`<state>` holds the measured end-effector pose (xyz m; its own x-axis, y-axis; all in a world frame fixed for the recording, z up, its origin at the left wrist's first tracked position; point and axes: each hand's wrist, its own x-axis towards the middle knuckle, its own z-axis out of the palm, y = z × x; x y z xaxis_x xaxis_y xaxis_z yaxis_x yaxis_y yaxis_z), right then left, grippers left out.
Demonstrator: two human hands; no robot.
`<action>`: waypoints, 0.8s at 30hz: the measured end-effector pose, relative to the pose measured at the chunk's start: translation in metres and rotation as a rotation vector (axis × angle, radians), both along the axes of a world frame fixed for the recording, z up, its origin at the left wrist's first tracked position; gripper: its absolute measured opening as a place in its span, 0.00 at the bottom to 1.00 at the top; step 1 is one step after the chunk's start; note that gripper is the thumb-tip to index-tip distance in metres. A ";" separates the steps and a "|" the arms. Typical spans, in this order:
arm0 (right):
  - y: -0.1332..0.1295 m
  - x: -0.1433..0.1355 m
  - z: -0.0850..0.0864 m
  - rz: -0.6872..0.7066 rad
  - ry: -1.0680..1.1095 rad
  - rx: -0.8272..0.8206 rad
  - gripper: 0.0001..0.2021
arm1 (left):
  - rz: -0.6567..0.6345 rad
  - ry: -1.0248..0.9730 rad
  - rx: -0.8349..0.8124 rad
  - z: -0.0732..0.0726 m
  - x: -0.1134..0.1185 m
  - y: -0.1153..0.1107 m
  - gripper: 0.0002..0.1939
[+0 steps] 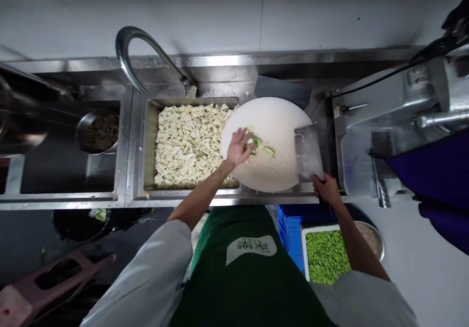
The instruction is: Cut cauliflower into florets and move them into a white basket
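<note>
A round white cutting board lies across the right side of the sink. Over its left part my left hand is spread with fingers apart, at the edge of some green vegetable trimmings. Whether the fingertips touch the trimmings I cannot tell. My right hand is wrapped round the handle of a broad cleaver, whose blade overlaps the board's right edge. Cut cauliflower fills the sink basin to the left of the board.
A curved faucet arches over the basin's back edge. Farther left, a metal bowl of dark food stands in another sink. A white tub of chopped greens and a blue crate are below the counter. Another knife lies at right.
</note>
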<state>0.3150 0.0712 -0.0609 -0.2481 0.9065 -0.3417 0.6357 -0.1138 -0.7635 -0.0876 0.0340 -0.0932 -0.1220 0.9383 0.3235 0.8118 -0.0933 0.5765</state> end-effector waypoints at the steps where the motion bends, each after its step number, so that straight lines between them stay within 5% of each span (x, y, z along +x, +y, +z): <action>1: -0.010 0.015 -0.010 -0.067 0.072 -0.065 0.28 | -0.078 0.003 -0.012 -0.001 0.008 -0.002 0.24; 5: -0.052 0.029 -0.037 -0.219 0.284 -0.224 0.32 | -0.190 -0.008 0.001 -0.003 0.026 -0.005 0.23; 12: -0.073 -0.038 -0.034 -0.261 0.386 -0.254 0.29 | -0.259 0.076 -0.074 -0.006 0.070 -0.014 0.36; 19: -0.089 -0.101 -0.028 -0.033 0.307 -0.193 0.23 | -0.066 0.042 0.000 -0.015 0.123 -0.024 0.38; 24: -0.119 -0.169 -0.019 0.101 0.301 -0.096 0.22 | 0.156 -0.135 0.119 -0.001 0.093 -0.052 0.28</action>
<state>0.1460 -0.0474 -0.0798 -0.4382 0.8391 -0.3222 0.3949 -0.1422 -0.9076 0.0051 -0.0182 -0.0937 -0.3119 0.8611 0.4016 0.7379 -0.0468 0.6733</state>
